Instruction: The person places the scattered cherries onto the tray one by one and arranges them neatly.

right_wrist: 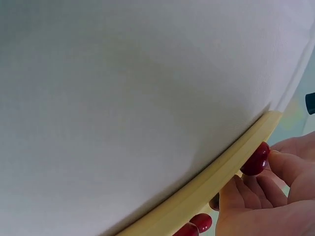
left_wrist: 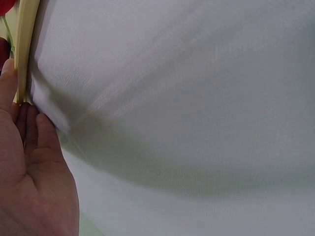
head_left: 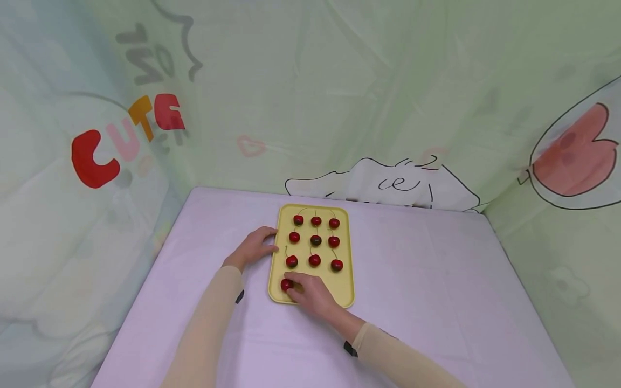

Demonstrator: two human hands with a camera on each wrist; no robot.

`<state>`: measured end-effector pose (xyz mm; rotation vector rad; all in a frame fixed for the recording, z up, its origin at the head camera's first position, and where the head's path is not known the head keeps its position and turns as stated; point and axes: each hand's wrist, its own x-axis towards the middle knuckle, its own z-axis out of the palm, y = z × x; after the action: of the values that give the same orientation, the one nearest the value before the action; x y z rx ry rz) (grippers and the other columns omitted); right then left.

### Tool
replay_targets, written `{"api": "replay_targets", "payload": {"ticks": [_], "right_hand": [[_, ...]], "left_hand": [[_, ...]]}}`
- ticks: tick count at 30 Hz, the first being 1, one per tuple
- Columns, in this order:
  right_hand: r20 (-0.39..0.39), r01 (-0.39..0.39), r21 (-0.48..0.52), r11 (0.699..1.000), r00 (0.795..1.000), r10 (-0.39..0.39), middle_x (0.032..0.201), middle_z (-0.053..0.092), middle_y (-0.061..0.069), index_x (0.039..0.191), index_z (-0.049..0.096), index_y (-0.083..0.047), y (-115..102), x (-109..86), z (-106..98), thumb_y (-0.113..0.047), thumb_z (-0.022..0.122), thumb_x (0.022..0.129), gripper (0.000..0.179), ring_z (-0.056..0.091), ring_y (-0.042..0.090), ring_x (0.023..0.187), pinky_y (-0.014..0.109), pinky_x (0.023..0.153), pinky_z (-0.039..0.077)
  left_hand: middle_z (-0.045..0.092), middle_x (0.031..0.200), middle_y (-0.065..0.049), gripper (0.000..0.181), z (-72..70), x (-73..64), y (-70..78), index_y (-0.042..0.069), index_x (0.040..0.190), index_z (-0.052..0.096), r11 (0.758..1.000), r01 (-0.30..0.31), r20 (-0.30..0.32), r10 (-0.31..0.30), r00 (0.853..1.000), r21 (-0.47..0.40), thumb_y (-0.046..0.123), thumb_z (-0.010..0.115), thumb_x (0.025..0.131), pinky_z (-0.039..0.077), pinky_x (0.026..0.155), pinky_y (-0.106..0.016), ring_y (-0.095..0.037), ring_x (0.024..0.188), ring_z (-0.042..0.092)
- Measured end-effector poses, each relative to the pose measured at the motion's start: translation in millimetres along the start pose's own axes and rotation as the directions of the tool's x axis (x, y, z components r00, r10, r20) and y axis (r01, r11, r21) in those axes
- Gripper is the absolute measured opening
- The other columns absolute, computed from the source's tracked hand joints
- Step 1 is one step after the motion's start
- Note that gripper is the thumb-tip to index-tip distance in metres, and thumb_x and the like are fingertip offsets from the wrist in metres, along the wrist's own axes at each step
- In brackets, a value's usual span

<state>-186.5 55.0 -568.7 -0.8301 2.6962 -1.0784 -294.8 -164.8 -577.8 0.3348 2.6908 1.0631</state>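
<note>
A yellow rectangular tray (head_left: 343, 291) lies on the table, bearing several dark red cherries with thin stems, such as the middle one (head_left: 316, 240). They stand in three rows of three. My right hand (head_left: 315, 295) reaches over the tray's near end and pinches another cherry (head_left: 286, 284) at the near left corner. In the right wrist view, thumb and fingertips are on this glossy cherry (right_wrist: 256, 160), just inside the rim. My left hand (head_left: 252, 247) grips the tray's left rim, thumb on the inner side and fingers outside and below, as the left wrist view shows.
A pale lilac cloth (head_left: 417, 285) covers the table on both sides of the tray. Printed fabric curtains (head_left: 310, 108) enclose the back and both sides. Each wrist carries a dark strap piece, one showing beside the right sleeve (head_left: 398, 358).
</note>
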Motion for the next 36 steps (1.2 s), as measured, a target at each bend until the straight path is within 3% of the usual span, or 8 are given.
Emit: {"api": "replay_targets", "payload": {"ticks": [8,18,21,24,27,29,31,36], "right_hand": [[0.002,-0.032,0.045,0.998,0.999,0.032,0.125,0.066,0.010,0.126,0.064,-0.001,-6,-2.1,-13,-0.008,0.066,0.092,0.035,0.062,0.025,0.116,0.041,0.095,0.054],[-0.079,-0.100,0.099,0.990,0.991,0.108,0.129,0.063,0.012,0.131,0.061,-0.003,4,-1.7,-36,-0.013,0.065,0.094,0.038,0.060,0.028,0.119,0.045,0.095,0.053],[-0.147,-0.149,0.094,0.984,0.976,0.162,0.127,0.065,0.011,0.131,0.061,-0.005,12,0.2,-44,-0.018,0.064,0.096,0.038,0.060,0.028,0.117,0.043,0.095,0.053],[-0.202,-0.227,0.094,0.969,0.949,0.242,0.101,0.068,0.015,0.133,0.060,-0.007,22,1.9,-55,-0.022,0.058,0.099,0.037,0.065,0.031,0.093,0.039,0.078,0.057],[-0.244,-0.292,0.116,0.949,0.918,0.312,0.106,0.067,0.020,0.136,0.058,-0.007,30,2.7,-70,-0.024,0.054,0.101,0.039,0.064,0.036,0.096,0.042,0.081,0.056],[-0.256,-0.316,0.128,0.940,0.905,0.339,0.121,0.063,0.022,0.138,0.055,-0.005,35,2.7,-81,-0.023,0.053,0.101,0.041,0.060,0.038,0.111,0.048,0.093,0.052],[-0.266,-0.332,0.103,0.938,0.899,0.347,0.138,0.054,0.018,0.139,0.054,-0.004,43,3.1,-91,-0.024,0.051,0.102,0.042,0.050,0.037,0.128,0.051,0.105,0.044],[-0.285,-0.367,0.021,0.930,0.889,0.357,0.143,0.050,0.016,0.142,0.049,-0.003,67,5.2,-111,-0.027,0.044,0.105,0.044,0.044,0.035,0.134,0.049,0.111,0.037]], "left_hand": [[0.047,0.145,-0.012,0.056,-1.4,-0.9,0.5,0.005,0.142,0.049,1.000,-0.013,-0.001,0.013,1.000,0.002,0.024,0.068,0.093,0.028,0.117,-0.041,-0.028,0.138,0.038],[0.046,0.146,-0.012,0.057,-1.9,0.7,-2.4,0.005,0.143,0.047,1.000,-0.010,0.008,0.010,1.000,-0.001,0.024,0.068,0.093,0.028,0.117,-0.042,-0.029,0.139,0.037],[0.046,0.146,-0.012,0.057,-1.6,1.3,-4.2,0.005,0.143,0.047,1.000,-0.007,0.010,0.007,1.000,0.002,0.024,0.068,0.093,0.028,0.118,-0.042,-0.029,0.139,0.037],[0.046,0.146,-0.012,0.057,-1.2,1.1,-5.1,0.005,0.144,0.047,1.000,-0.007,0.010,0.007,1.000,0.003,0.024,0.068,0.093,0.028,0.118,-0.042,-0.029,0.139,0.037],[0.046,0.146,-0.011,0.057,-1.1,0.6,-5.0,0.006,0.144,0.047,1.000,-0.005,0.008,0.005,1.000,0.000,0.024,0.068,0.093,0.028,0.118,-0.041,-0.028,0.139,0.037],[0.046,0.146,-0.012,0.057,-1.2,0.1,-4.1,0.005,0.144,0.047,1.000,-0.004,0.008,0.004,1.000,-0.007,0.024,0.068,0.093,0.028,0.118,-0.041,-0.028,0.139,0.037],[0.046,0.146,-0.012,0.057,-1.2,-0.6,-3.0,0.005,0.143,0.047,1.000,-0.005,0.006,0.005,1.000,-0.011,0.023,0.068,0.093,0.028,0.118,-0.041,-0.029,0.139,0.037],[0.046,0.146,-0.012,0.056,-1.3,-2.6,-2.2,0.005,0.143,0.047,1.000,0.000,0.003,0.000,1.000,-0.016,0.022,0.067,0.094,0.028,0.118,-0.041,-0.029,0.139,0.037]]}}
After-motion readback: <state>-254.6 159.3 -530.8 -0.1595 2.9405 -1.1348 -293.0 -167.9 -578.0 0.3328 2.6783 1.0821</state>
